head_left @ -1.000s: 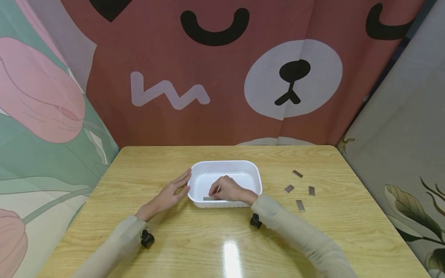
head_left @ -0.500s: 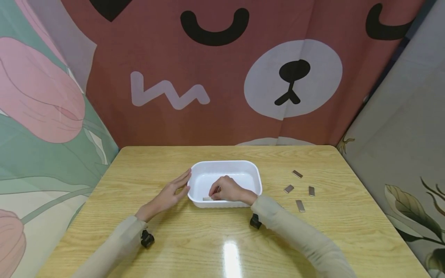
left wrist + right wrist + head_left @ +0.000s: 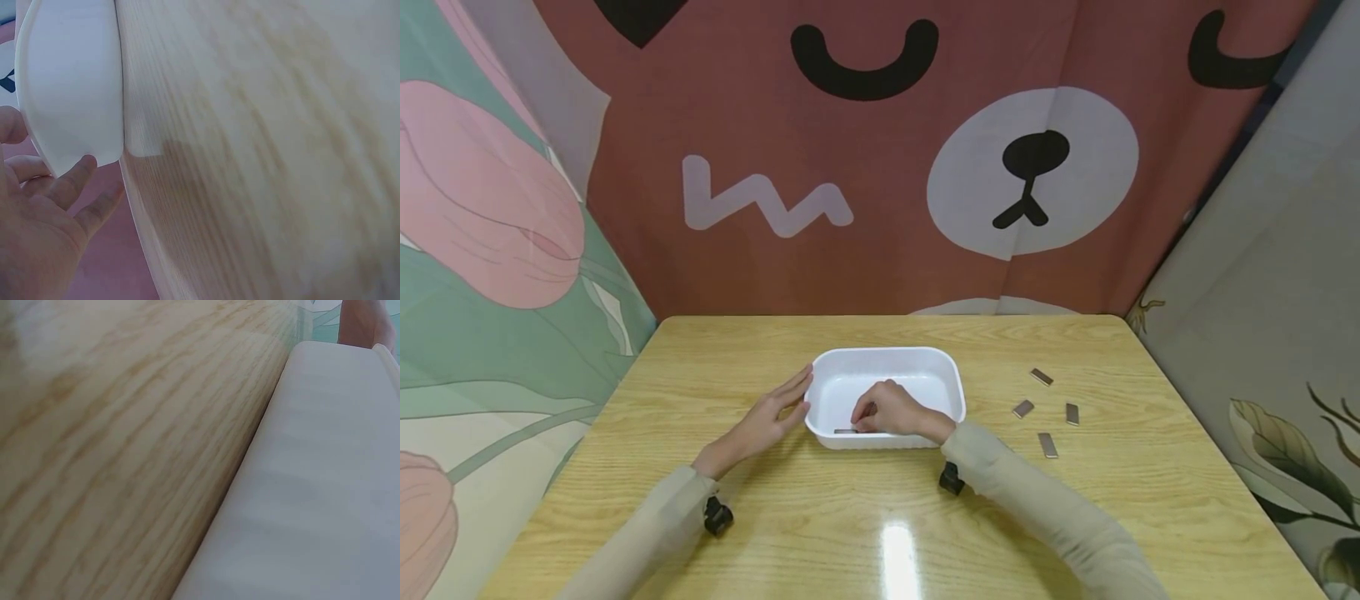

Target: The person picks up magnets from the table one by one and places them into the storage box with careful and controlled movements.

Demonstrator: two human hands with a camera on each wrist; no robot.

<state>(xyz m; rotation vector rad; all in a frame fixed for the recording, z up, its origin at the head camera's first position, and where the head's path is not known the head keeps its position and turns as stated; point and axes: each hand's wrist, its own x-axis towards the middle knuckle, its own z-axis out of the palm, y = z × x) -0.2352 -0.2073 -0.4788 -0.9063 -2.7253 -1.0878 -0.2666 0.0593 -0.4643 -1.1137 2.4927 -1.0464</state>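
Observation:
A white rectangular plastic tub (image 3: 886, 350) stands mid-table in the head view. My left hand (image 3: 767, 421) lies against its left end, fingers fairly straight and spread; the left wrist view has those fingertips (image 3: 81, 172) on the tub's outer wall. Reaching over the near right rim, my right hand (image 3: 891, 408) is inside the tub. Its thumb and fingers pinch a small flat metallic bar (image 3: 844, 431), seen as a thin dark strip low by the near wall. The fingers cover the bar's right part. In the right wrist view only the tub's outer side (image 3: 312, 487) shows, not that hand.
Several small grey-brown metallic blocks, one a rectangular block (image 3: 1048, 444), lie scattered on the wooden table (image 3: 1075, 517) right of the tub. A printed curtain (image 3: 880, 250) hangs behind the table. Small black wrist cameras, one a black camera (image 3: 718, 517), sit under both sleeves.
Both hands and the tub stay in place. The bar in my right fingers has turned slightly: its visible face went from grey to bright, and now it looks thinner and darker.

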